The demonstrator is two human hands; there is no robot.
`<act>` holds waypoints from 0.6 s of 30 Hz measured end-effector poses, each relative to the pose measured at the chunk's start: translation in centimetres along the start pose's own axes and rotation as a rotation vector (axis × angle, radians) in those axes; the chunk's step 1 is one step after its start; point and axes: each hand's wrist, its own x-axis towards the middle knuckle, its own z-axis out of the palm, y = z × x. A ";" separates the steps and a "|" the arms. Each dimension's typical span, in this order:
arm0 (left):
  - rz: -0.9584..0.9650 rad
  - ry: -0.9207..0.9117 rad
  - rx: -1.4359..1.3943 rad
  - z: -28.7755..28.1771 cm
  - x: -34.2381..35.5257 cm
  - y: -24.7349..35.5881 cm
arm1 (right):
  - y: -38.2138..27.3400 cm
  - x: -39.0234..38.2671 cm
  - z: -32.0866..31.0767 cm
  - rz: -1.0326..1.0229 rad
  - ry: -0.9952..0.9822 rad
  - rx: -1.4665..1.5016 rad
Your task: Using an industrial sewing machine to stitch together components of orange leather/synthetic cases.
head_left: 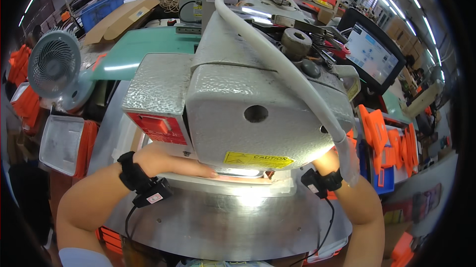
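A grey industrial machine head (223, 98) fills the middle, with a yellow label on its lower front. My left hand (173, 163) reaches in beneath it from the left. One of its digits lies stretched out along a thin pinkish-orange strip (248, 180) under the head, touching or just above it; the other fingers are hidden. My right hand (327, 162) goes in behind the machine's right side, where its fingers are out of sight. Bright light shines on the metal tabletop (213, 222) below. Both wrists wear black straps with small cabled boxes.
A grey box with a red switch (157, 124) juts from the machine's left. A thick cable conduit (277, 59) runs down its right. Left are a fan (54, 64) and a clear tray (62, 138); right are a screen (373, 53) and orange pieces in a blue bin (384, 180).
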 end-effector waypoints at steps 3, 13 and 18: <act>0.035 -0.001 0.109 0.7 1.0 0.0 | -0.5 -0.2 0.0 0.008 0.015 0.103; 0.009 -0.212 0.060 3.1 3.7 -1.2 | 2.1 1.0 -1.2 -0.088 -0.069 0.018; 0.060 -0.239 0.179 3.4 4.2 -2.0 | 10.1 3.2 -2.3 -0.286 -0.048 -0.495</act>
